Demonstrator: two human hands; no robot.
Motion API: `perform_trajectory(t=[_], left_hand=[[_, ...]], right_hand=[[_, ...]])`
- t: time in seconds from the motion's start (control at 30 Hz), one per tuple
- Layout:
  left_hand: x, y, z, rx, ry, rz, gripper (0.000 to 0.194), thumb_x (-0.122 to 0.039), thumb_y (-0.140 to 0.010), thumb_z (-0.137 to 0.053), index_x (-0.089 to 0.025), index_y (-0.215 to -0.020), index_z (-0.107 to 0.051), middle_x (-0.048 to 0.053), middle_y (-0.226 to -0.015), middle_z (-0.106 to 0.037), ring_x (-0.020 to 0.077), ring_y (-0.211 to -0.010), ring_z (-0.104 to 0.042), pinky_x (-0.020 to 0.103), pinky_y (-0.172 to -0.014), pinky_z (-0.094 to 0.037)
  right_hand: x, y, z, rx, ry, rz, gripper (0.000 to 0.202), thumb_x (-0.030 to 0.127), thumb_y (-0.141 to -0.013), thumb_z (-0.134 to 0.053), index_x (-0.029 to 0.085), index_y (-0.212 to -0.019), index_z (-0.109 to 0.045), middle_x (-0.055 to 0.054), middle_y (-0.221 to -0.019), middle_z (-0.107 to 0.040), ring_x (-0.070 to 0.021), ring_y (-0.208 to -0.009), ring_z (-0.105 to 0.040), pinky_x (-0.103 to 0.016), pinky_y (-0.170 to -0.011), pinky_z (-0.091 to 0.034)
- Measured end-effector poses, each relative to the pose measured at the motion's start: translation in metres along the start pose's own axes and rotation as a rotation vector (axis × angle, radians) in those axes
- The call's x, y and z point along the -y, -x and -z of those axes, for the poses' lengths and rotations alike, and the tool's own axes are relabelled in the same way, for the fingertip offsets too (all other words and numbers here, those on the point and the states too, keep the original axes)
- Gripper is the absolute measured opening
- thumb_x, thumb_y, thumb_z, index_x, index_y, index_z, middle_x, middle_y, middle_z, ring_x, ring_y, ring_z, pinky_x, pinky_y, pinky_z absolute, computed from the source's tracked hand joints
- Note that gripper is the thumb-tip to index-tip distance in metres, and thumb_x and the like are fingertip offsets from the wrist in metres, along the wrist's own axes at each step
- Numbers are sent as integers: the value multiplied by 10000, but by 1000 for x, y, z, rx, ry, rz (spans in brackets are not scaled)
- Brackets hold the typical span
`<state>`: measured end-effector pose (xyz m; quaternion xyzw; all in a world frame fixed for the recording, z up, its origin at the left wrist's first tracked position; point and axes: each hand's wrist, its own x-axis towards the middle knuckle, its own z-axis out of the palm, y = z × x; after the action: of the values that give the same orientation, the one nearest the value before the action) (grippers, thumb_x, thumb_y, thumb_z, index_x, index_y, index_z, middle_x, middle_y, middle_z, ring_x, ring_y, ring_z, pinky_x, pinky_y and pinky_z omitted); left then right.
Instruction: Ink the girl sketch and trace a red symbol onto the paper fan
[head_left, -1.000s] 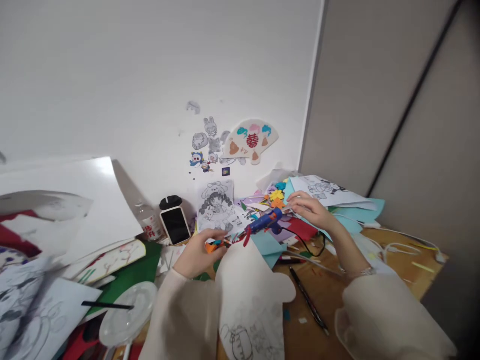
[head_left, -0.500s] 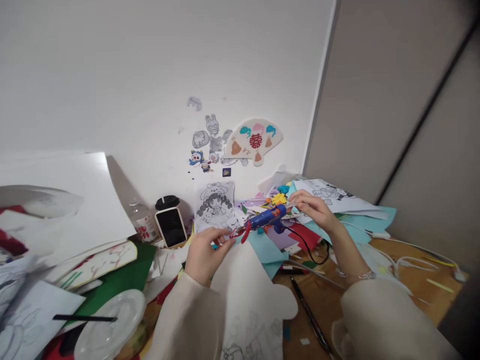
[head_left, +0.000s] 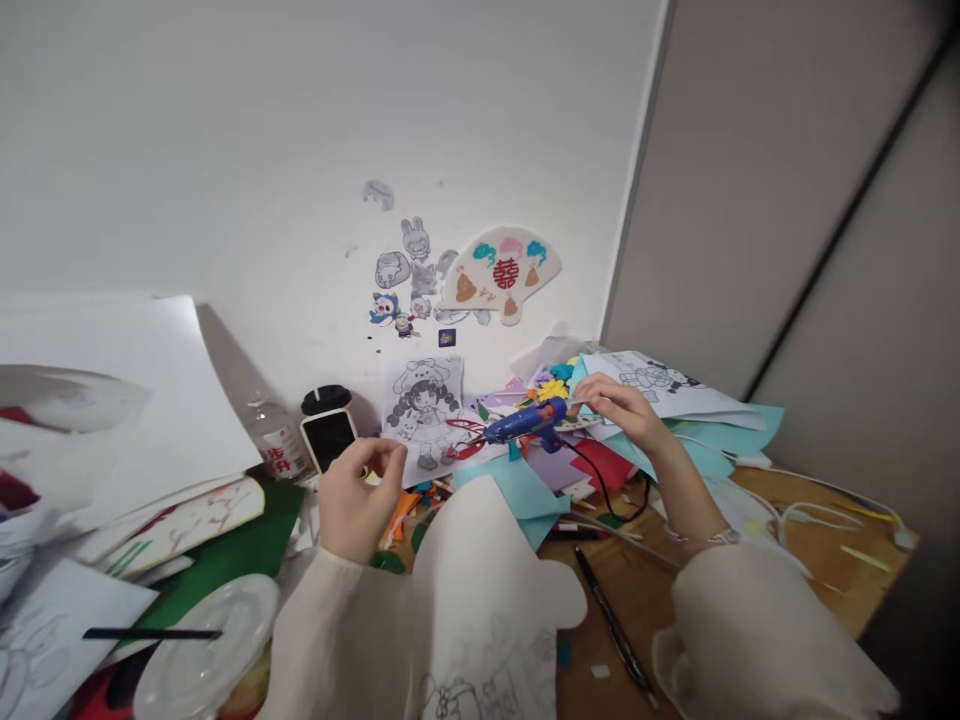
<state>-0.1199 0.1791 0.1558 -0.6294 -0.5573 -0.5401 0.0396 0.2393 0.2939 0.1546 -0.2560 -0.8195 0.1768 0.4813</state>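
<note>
A blue glue gun [head_left: 521,424] hangs level above the cluttered desk, its nozzle pointing left and its black cord curving down. Behind it, my right hand [head_left: 619,405] pinches the clear stick at its rear end. My left hand [head_left: 365,492] is to the left of the nozzle, apart from it, thumb and forefinger pressed together; anything between them is too small to make out. Red cut pieces [head_left: 466,440] show near the nozzle. A white cut-out sheet with pencil drawings [head_left: 487,580] lies between my forearms.
Left are a bottle [head_left: 279,440], a dark-lidded cup [head_left: 326,398], a device with a black screen [head_left: 330,440] and a plastic lid with a straw [head_left: 202,650]. A black pen [head_left: 616,630] and white cables [head_left: 817,515] lie right. A painted fan [head_left: 504,272] hangs on the wall.
My left hand has moved left and away from the nozzle. The red strip that hung by the nozzle no longer shows there. The view has shifted slightly.
</note>
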Motion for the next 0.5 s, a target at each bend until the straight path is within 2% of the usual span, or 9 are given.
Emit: perform_trajectory(t=[0.1,0.23,0.33,0.4,0.5], left_hand=[[2,0,-8,92,29,-23,191,-359,-824,-580,-197,-791,-676,-10,-724,-656,125,-648,-570,239,-653,-456],[-2,6,-28,249,73,-88,288,-396,-787,-636,-208,-992,-713,4,-805,-681,127,-669,-606,241,-656,-489],[-7,10,-34,256,67,-114,242,-382,-854,-570,-202,-872,-731,25,-796,-683,142,-709,-619,261,-690,-479],[-10,11,-32,234,46,-127,272,-359,-884,-530,-202,-763,-717,23,-759,-680,150,-723,-620,283,-723,-456],[-12,11,-26,198,1,-134,265,-332,-878,-535,-208,-713,-702,9,-741,-679,150,-715,-615,299,-737,-421]], right_hand=[[-2,1,1,-10,-9,-10,362,469,-930,-476,216,-785,-690,-75,-891,-624,-241,-966,-563,-395,-910,-438],[-1,1,2,4,-25,-20,364,470,-931,-475,219,-783,-694,-72,-877,-625,-235,-936,-568,-390,-900,-441],[0,2,3,12,-33,-18,362,474,-927,-482,218,-792,-700,-69,-873,-627,-229,-911,-570,-383,-886,-445],[0,2,4,13,-21,-19,361,474,-927,-483,218,-803,-706,-70,-870,-627,-229,-912,-569,-382,-883,-444],[0,2,3,23,-5,-20,361,468,-930,-480,221,-805,-712,-69,-863,-619,-227,-913,-570,-378,-877,-443]])
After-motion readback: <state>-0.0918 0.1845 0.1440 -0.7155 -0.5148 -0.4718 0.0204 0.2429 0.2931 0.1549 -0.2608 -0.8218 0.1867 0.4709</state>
